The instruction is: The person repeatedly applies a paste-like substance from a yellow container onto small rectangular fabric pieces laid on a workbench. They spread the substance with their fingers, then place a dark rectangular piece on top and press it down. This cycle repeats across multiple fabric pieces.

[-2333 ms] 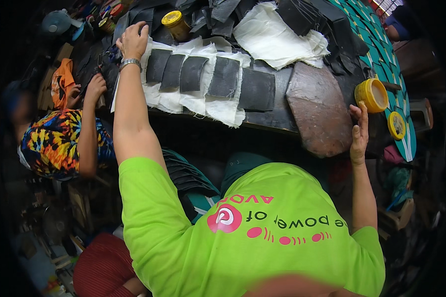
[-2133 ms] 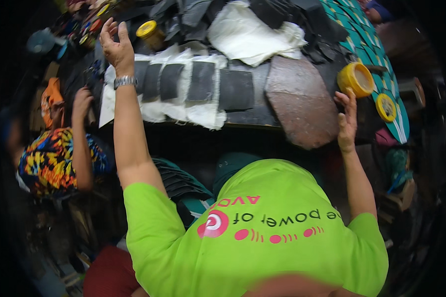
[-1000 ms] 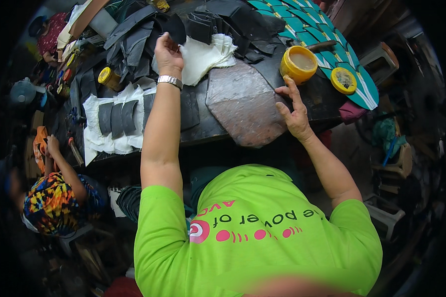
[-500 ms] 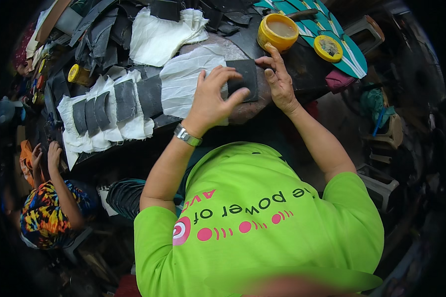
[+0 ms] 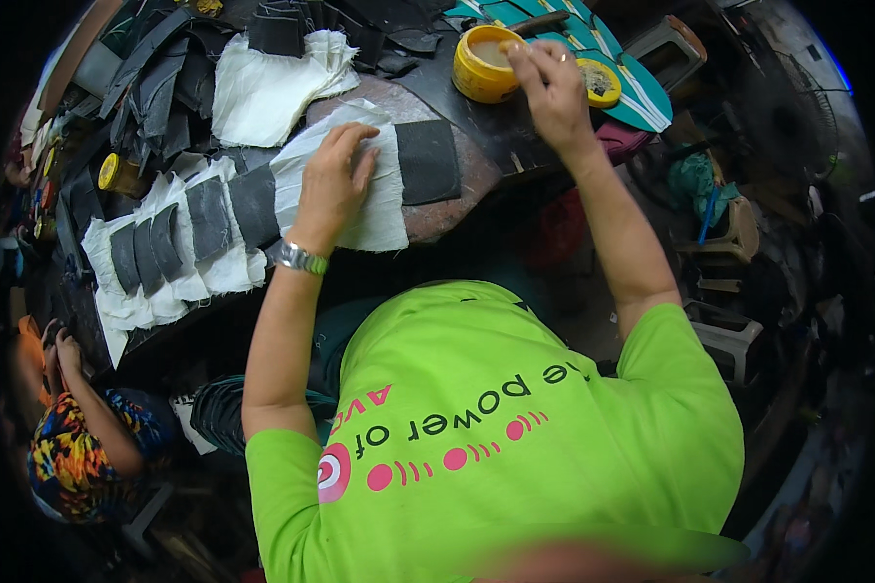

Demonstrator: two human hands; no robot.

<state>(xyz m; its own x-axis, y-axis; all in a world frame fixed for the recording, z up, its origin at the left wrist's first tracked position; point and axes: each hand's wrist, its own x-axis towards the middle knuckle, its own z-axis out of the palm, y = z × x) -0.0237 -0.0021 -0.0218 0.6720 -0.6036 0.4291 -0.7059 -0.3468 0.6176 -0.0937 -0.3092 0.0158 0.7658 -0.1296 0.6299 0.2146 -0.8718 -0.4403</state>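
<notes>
The left hand (image 5: 332,185) lies flat, fingers spread, on a white cloth (image 5: 374,209), a dark leather piece (image 5: 428,160) just to its right. The right hand (image 5: 551,85) pinches something small over a yellow glue pot (image 5: 481,73).

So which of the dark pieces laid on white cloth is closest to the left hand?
The squarish dark piece just right of the left hand, alone on that cloth; the others overlap in a row further left.

A round yellow tin (image 5: 486,66) stands open at the desk's far edge, its yellow lid (image 5: 599,83) just beside it; a smaller yellow tin (image 5: 117,175) stands far left.
</notes>
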